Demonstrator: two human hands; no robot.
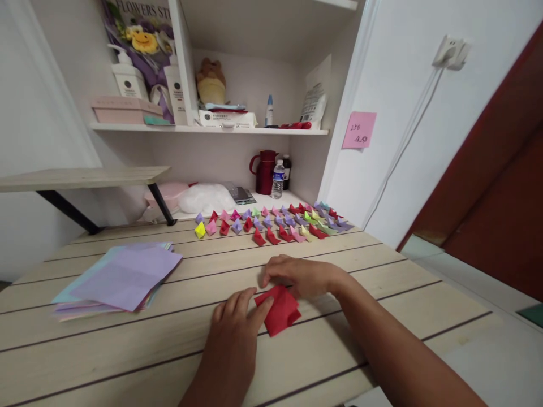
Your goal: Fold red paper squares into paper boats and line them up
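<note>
A partly folded piece of red origami paper [280,310] lies on the slatted wooden table between my hands. My left hand [237,316] is at its left side, the thumb pressed on the paper's top and the fingers bent beside its edge. Behind the paper's far right edge, my right hand [301,275] is curled, its thumb side against the red sheet; some of its fingertips are hidden. Farther back stand rows of small folded paper boats [272,236] in red, purple, pink, yellow and green.
A loose stack of coloured square paper [127,277], purple on top, lies at the left. Behind it stands a small raised wooden shelf [85,178] on black legs. A red jug [266,172] and a water bottle [278,180] are in the cabinet. A pink note [359,130] is on the wall.
</note>
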